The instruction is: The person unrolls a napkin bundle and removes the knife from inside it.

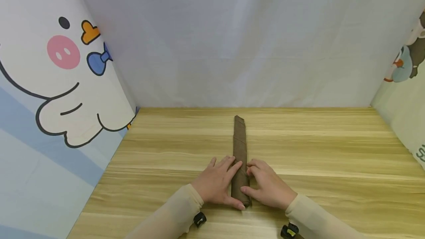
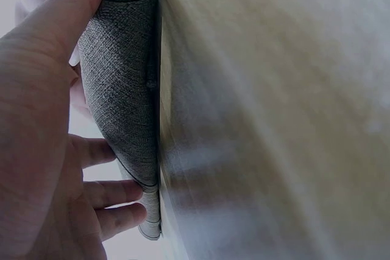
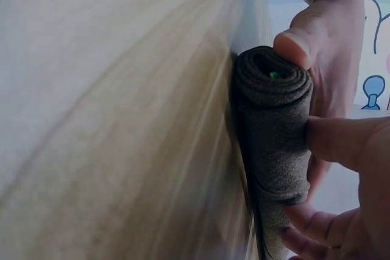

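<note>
A dark brown cloth [image 1: 239, 146], wound into a long narrow roll, lies on the table pointing away from me. My left hand [image 1: 216, 182] rests along its left side near the close end, fingers spread and fairly straight on top, thumb at the end of the roll. From the right, my right hand [image 1: 270, 187] holds the cloth with its thumb on top and bent fingers against the side. Spiral layers show at the near end of the rolled cloth [image 3: 274, 144] in the right wrist view, with a tiny green spot inside.
The wood-grain table [image 1: 166, 139] extends to both sides of the roll. A pale curtain [image 1: 232, 47] hangs behind its far edge. Cartoon-printed sheets [image 1: 66, 113] stand at the left and right. Dark wrist devices [image 1: 200, 219] sit by the sleeves.
</note>
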Tool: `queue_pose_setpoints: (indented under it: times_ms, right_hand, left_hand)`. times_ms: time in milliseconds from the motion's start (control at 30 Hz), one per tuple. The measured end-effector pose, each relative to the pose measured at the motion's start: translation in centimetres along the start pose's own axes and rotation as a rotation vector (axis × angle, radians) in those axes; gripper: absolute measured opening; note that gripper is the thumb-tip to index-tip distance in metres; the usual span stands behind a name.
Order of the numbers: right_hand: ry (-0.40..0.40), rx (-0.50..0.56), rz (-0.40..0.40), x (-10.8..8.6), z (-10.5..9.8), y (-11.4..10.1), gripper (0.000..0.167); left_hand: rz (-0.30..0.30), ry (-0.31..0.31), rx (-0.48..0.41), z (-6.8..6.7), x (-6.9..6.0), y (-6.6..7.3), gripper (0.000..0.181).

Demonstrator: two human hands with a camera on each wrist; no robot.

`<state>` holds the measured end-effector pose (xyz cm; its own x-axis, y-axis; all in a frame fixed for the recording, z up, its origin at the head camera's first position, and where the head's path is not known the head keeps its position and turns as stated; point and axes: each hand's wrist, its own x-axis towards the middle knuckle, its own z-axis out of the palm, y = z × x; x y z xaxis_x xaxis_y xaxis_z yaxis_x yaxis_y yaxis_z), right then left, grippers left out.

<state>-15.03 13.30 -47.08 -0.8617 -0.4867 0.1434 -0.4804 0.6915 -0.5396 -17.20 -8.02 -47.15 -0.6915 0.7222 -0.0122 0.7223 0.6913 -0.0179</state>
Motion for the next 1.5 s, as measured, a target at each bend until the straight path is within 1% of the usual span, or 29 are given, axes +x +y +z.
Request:
queue_pose_setpoints:
  times_ms: [133, 300, 600, 833, 967, 1033, 1100, 1200, 1367, 1500]
  right_hand:
    - [-0.009, -0.009, 0.002, 0.2, -0.1, 0.0, 0.029]
    - [-0.018, -0.014, -0.007, 0.4, -0.2, 0.1, 0.029]
    - [-0.068, 0.041, 0.005, 0.9, -0.6, -0.1, 0.028]
    - [-0.116, 0.089, 0.013, 0.8, -1.0, -0.1, 0.027]
    - [-0.089, 0.096, 0.024, 0.3, -1.2, 0.4, 0.023]
    - [-0.076, 0.091, 0.042, 0.1, -1.3, 0.8, 0.021]
    - [-0.073, 0.094, 0.058, -0.1, -1.4, 1.1, 0.023]
    - [-0.088, 0.088, 0.057, -0.3, -1.4, 1.5, 0.030]
    - [-0.081, 0.068, 0.002, -0.3, -1.6, 1.8, 0.037]
    - [-0.067, 0.054, -0.031, -0.1, -1.6, 1.9, 0.034]
  left_hand:
    - [0.006, -0.004, 0.000, -0.2, 0.0, 0.1, 0.124]
    - [0.012, -0.010, -0.006, -0.5, 0.0, 0.1, 0.124]
    - [0.018, -0.022, 0.004, -0.7, 0.0, 0.1, 0.127]
    - [0.025, -0.051, -0.008, -0.9, -0.1, 0.5, 0.128]
    - [0.020, -0.063, -0.019, -0.8, 0.0, 0.7, 0.128]
    - [0.014, -0.070, -0.022, -0.7, 0.0, 0.7, 0.128]
    - [0.007, -0.077, -0.025, -0.6, 0.0, 0.7, 0.128]
    - [0.000, -0.082, -0.018, -0.6, -0.1, 0.7, 0.129]
    - [0.002, -0.074, 0.002, -0.5, -0.1, 0.7, 0.129]
    - [-0.005, -0.083, -0.001, -0.6, -0.1, 0.6, 0.129]
